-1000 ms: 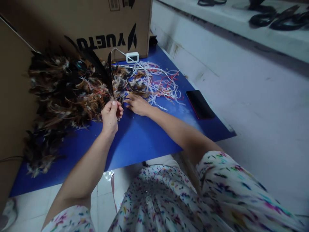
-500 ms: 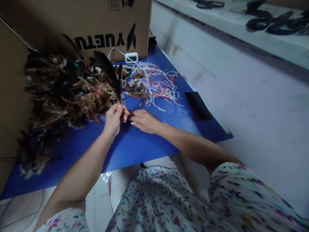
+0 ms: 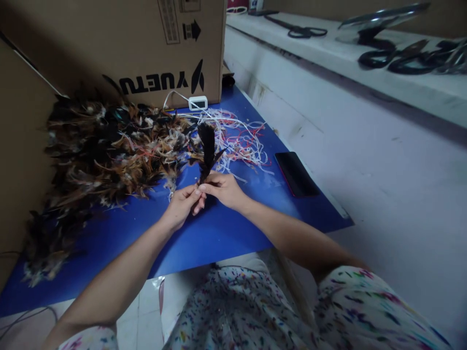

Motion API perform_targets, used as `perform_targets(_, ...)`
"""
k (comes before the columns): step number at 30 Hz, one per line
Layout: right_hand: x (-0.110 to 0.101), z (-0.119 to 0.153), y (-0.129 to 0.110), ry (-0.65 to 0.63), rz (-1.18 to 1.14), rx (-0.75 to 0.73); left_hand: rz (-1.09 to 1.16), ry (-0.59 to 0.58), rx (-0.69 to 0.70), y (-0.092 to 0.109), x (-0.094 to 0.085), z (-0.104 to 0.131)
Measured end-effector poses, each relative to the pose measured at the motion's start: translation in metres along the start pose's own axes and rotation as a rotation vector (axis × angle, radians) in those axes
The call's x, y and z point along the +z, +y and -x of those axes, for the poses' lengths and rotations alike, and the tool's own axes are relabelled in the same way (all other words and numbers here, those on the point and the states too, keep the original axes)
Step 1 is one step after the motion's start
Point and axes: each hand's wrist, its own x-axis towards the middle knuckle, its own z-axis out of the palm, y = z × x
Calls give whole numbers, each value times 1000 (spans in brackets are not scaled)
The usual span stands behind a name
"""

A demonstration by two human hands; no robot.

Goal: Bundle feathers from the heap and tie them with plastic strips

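Black feathers (image 3: 207,146), long and gathered into a narrow, dark bunch, stand up over the middle of the blue, smooth-topped table (image 3: 219,238), their tips pointing away from the person. The bare left hand (image 3: 180,206) is closed on the base of the bunch, pinching it between thumb and fingers. The bare right hand (image 3: 228,190) is closed at the same base from the other side, its thumb and fingertips meeting those of the left.

Just behind the bunch, a loose tangle of thin white and red strings (image 3: 237,141) spreads over the tabletop. To the left lies a broad, shaggy heap of brown, black and pale feathers (image 3: 105,150), with a smaller, darker feather clump (image 3: 47,248) near the table's left side. Beyond the strings, a small white device with a dark screen (image 3: 198,103) rests against a large brown cardboard box (image 3: 146,48) printed with upside-down black lettering. A black, red-edged phone (image 3: 297,175) lies near the right edge. Along the wall, a pale ledge (image 3: 339,61) carries black-handled scissors (image 3: 302,32) and other dark items too blurred to name.
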Motion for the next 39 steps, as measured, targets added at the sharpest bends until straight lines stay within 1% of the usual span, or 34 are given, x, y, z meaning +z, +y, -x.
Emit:
perform_targets(3, 0, 0, -1, -2, -8, -15, 53, -24, -71, 3, -1, 2)
perform_targets(6, -1, 0, -4, -12, -22, -32, 106, -47, -111, 5, -2, 3)
perform_targets(10, -4, 0, -8, -39, -29, -37, 161, -107, -172, 9, -4, 3)
perform_targets(14, -6, 0, -8, -67, -65, -21, 143, -131, -181, 11, -5, 3)
perform_targets(18, -2, 1, -5, -70, -80, -28, 81, -96, -152, 9, -6, 3)
perform_targets(21, -1, -1, -4, -68, -68, 17, 74, -51, -134, 7, -6, 2)
perform_targets(23, -8, -5, -4, -85, -85, 55, 92, -24, -121, 6, -6, 1)
perform_targets(24, -15, -8, -4, -96, -89, 73, 105, -9, -109, 6, -7, 0)
perform_targets(25, -24, -12, -5, -75, -84, 95, 121, 8, -94, 6, -7, -1)
perform_targets(26, -35, -15, -6, -31, -54, 116, 138, 26, -77, 6, -8, -2)
perform_targets(27, -47, -18, -8, 3, 32, 138, 154, 43, -61, 6, -8, -3)
perform_targets(28, -60, -21, -9, 43, 175, 159, 168, 59, -47, 7, -9, -4)
perform_targets(30, -82, -23, -14, 110, 542, 221, 188, 77, -27, 7, -10, -5)
perform_targets(32, -95, -23, -18, 69, 819, 322, 203, 82, -17, 7, -10, -6)
perform_targets(33, -98, -22, -19, 25, 908, 362, 210, 82, -17, 7, -11, -6)
perform_targets(35, -97, -21, -19, -90, 996, 429, 220, 83, -20, 7, -11, -6)
perform_targets(37, -91, -20, -17, -178, 1020, 475, 227, 83, -21, 6, -12, -6)
perform_targets(39, -88, -20, -15, -225, 1003, 487, 233, 84, -19, 5, -13, -7)
